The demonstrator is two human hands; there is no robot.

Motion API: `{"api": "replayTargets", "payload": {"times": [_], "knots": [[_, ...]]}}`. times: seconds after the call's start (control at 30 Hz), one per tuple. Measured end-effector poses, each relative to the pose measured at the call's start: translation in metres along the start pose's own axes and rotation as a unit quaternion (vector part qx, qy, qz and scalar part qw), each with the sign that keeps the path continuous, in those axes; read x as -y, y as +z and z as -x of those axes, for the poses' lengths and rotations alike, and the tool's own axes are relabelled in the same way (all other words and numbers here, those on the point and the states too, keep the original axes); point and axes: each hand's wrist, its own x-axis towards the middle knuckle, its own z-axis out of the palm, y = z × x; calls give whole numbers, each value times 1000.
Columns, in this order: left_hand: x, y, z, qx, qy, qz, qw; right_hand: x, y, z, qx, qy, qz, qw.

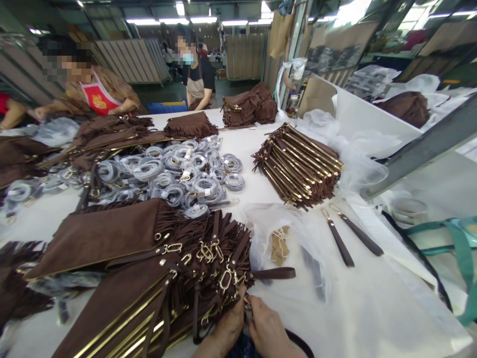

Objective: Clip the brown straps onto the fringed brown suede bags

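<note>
At the bottom edge my left hand (228, 325) and my right hand (266, 325) meet, fingers pinched together on a small gold clasp (246, 301) at the rim of a stack of brown suede fringed bags (122, 278). The clasp belongs to a heap of brown straps with gold hooks (208, 256) lying on top of the bags. One strap (274, 273) sticks out to the right just above my hands.
Coiled straps in clear wrap (179, 174) pile at mid-table. A fanned stack of fringed bags (298, 166) lies right of them; two loose straps (350, 236) and plastic bags (283, 238) sit nearby. Two other people work at the far side.
</note>
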Motion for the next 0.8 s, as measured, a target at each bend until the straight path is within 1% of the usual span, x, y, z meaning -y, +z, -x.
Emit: {"api": "replayTargets", "payload": {"times": [0.07,0.13,0.23,0.37,0.47,0.53,0.6,0.67,0.7,0.8], "knots": [[-3,0,-1,-3,8,10,1000,3,9,-4,-12,-20,83,996],[-2,1,-1,-7,16,7,1000,2,18,-8,-21,-18,128,991],[6,1,0,0,19,-11,1000,-3,26,-10,-12,-12,124,992],[16,-3,4,53,43,-65,995,-12,26,-7,4,29,79,996],[14,-6,7,78,80,-105,988,-16,20,-4,21,69,8,997],[8,-9,10,74,101,-118,985,-16,14,-4,31,86,-66,994],[-1,-11,14,65,105,-125,984,-14,8,-4,42,94,-154,983],[-9,-12,17,54,100,-129,985,-12,3,-4,69,107,-247,961],[-13,-13,18,51,98,-131,985,-11,1,-5,89,118,-292,945],[-20,-12,19,66,91,-133,985,-9,-4,-5,153,150,-407,888]]}}
